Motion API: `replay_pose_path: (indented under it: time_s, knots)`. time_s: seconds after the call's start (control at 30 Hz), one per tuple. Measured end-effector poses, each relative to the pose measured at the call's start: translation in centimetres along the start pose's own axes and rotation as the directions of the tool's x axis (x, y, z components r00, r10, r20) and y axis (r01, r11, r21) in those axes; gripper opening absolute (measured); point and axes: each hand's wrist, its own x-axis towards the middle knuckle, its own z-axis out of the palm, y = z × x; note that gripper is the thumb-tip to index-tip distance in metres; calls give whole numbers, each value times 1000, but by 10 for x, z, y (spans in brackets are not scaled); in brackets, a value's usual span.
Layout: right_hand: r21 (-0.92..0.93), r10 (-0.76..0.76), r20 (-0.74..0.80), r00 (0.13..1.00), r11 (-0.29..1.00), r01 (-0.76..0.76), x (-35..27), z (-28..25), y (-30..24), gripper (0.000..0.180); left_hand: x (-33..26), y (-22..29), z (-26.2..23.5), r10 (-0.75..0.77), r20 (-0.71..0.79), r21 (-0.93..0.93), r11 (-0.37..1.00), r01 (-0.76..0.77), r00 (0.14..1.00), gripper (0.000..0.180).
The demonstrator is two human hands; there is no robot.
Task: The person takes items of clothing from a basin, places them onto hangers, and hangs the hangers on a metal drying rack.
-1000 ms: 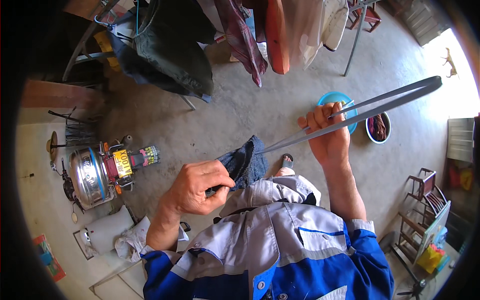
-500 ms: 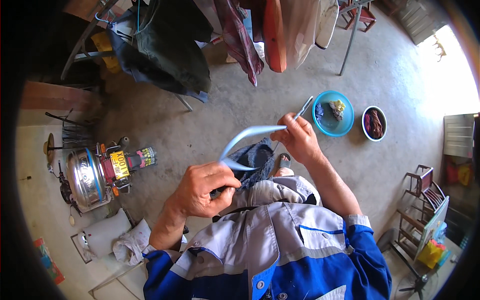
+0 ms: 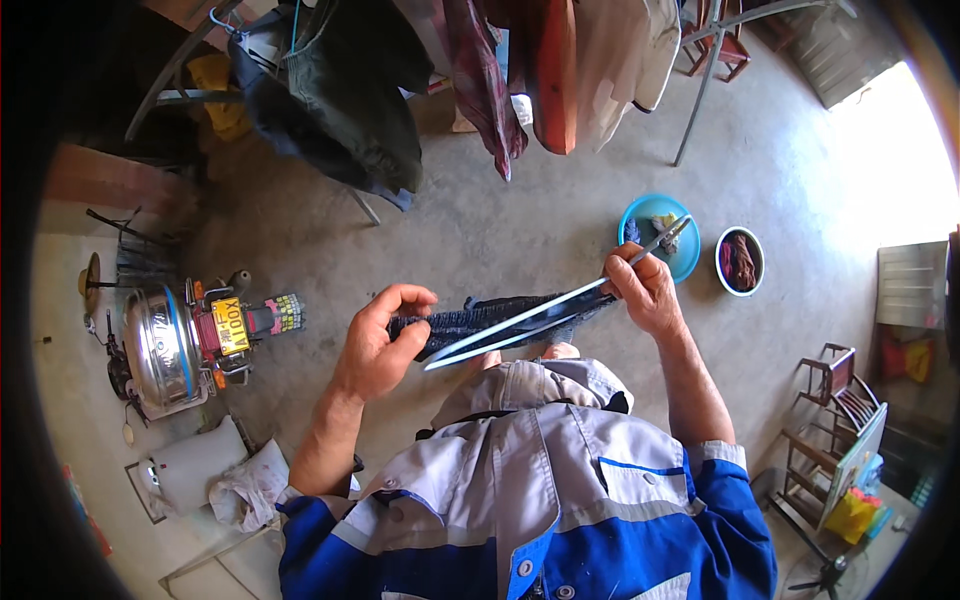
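My left hand [image 3: 378,345] is curled shut around one end of a dark knitted cloth [image 3: 480,318], thumb and fingers pinching it at the centre of the frame. My right hand [image 3: 645,292] is closed on the other end of that cloth together with a long flat metal strip [image 3: 545,318], whose grey tip pokes out above my fingers toward the upper right. The strip runs down-left across the cloth and ends just beside my left palm. Cloth and strip hang in the air between my two hands, above my grey and blue jacket [image 3: 540,490] at the lower centre.

Just beyond my right hand, on the floor, sit two bowls: one round blue basin [image 3: 640,215] with rags in it and, just right of it, one smaller dark bowl [image 3: 741,262] with reddish scraps. At the left edge lies one silver pot [image 3: 160,350], with one yellow rectangular plate [image 3: 231,325] bearing dark characters beside it and a small patterned box [image 3: 284,313] to the right of that. Below them, lower left, lie a white bag [image 3: 250,485] and a flat white tray [image 3: 185,470].

Clothes [image 3: 500,70] hang along the top, dark at the left, red and pale at the right. One wooden chair [image 3: 835,395] stands at the right edge. The floor [image 3: 480,230] is bare grey concrete, sunlit at the upper right.
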Motion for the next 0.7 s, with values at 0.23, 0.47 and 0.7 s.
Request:
replay_pose_path:
  time_s: [0.23,0.47,0.7]
  knots:
    - [-246,-65,-25,998,967,57,2,-2,-23,23,14,-15,-11,-214,99,-374,897,236,972,32]
    - [-364,-128,10,992,923,123,3,7,-43,20,19,-45,-13,-297,44,-366,884,292,954,27]
    - [-422,-71,25,997,903,75,11,3,-65,21,13,-40,-8,-231,170,-198,944,263,958,32]
